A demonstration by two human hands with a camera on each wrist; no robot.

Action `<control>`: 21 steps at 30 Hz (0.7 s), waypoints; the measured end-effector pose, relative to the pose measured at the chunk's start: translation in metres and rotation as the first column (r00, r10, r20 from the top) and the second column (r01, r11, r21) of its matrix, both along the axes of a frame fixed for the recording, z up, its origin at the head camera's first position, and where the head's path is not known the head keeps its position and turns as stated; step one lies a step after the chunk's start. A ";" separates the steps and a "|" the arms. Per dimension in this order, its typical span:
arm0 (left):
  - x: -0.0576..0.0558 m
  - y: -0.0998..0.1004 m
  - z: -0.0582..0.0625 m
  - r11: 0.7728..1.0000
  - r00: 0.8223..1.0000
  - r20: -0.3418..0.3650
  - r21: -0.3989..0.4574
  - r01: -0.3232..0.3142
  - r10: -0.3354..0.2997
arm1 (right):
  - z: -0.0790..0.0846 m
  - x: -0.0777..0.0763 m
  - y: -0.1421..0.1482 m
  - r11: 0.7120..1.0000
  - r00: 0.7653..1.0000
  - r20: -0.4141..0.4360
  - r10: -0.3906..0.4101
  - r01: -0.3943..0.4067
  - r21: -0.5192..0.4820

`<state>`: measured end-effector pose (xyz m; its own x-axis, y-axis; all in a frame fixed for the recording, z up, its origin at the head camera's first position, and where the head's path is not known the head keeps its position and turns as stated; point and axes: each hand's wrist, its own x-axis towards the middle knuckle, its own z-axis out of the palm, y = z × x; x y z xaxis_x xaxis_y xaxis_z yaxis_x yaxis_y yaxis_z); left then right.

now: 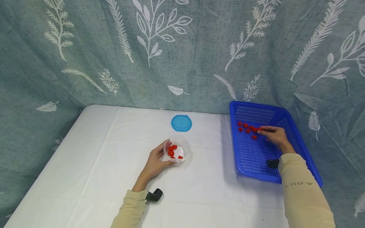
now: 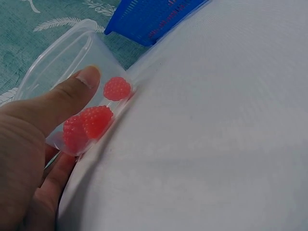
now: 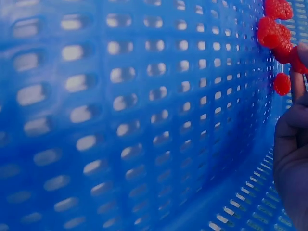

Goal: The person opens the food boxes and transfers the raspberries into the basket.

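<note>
My left hand (image 1: 156, 161) grips a clear plastic container (image 1: 184, 146) around its side, thumb and fingers on opposite sides. Several red raspberries (image 2: 97, 121) lie on the bottom of that container, which stands on the white table. Over on the right, my right hand (image 1: 275, 136) reaches into a blue perforated basket (image 1: 251, 163). Its thumb and finger pinch a raspberry (image 3: 299, 62), partly hidden by the fingertips. More loose raspberries (image 1: 247, 130) are spread on the basket floor beside those fingertips, towards the basket's left side.
Just behind the container lies a round blue lid (image 1: 181, 123), flat on the white-covered table (image 1: 114, 177). A green curtain (image 1: 199, 63) with white leaf patterns hangs behind the table. The basket's raised walls surround my right hand.
</note>
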<state>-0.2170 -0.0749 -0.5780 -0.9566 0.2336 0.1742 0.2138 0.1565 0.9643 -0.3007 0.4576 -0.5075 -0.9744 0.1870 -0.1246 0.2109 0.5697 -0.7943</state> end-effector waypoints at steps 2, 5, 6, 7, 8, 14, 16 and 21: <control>0.000 0.000 0.000 1.000 1.000 0.004 -0.003 0.001 -0.001 | -0.001 0.001 0.002 1.000 1.000 0.009 -0.012 0.012 0.003; 0.000 0.000 0.001 1.000 1.000 0.005 -0.009 0.002 -0.002 | -0.001 0.004 0.003 1.000 0.999 0.033 -0.018 0.017 0.010; 0.000 0.000 0.001 1.000 1.000 0.005 -0.011 0.003 -0.003 | -0.001 0.005 0.004 1.000 0.999 0.043 -0.014 0.014 0.012; 0.001 0.000 0.001 1.000 1.000 0.005 -0.013 0.003 -0.003 | -0.001 0.005 0.005 1.000 0.998 0.055 -0.012 0.012 0.014; 0.001 0.000 0.002 1.000 1.000 0.004 -0.013 0.004 -0.004 | 0.000 0.006 0.005 1.000 0.998 0.065 -0.008 0.007 0.012; 0.000 0.000 0.001 1.000 1.000 0.004 -0.010 0.006 -0.006 | 0.002 0.010 0.006 0.999 0.996 0.092 0.019 -0.017 -0.030; 0.000 0.000 0.001 1.000 1.000 0.006 -0.011 0.005 -0.005 | 0.002 0.011 0.007 0.999 0.994 0.107 0.029 -0.026 -0.029; 0.000 0.000 0.001 1.000 1.000 0.016 -0.012 0.003 -0.003 | 0.005 0.011 0.008 0.999 0.990 0.139 0.030 -0.024 -0.043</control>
<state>-0.2173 -0.0747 -0.5772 -0.9585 0.2384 0.1563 0.1991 0.1671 0.9656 -0.2901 0.4652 -0.5028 -0.9515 0.1525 -0.2673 0.3067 0.5438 -0.7811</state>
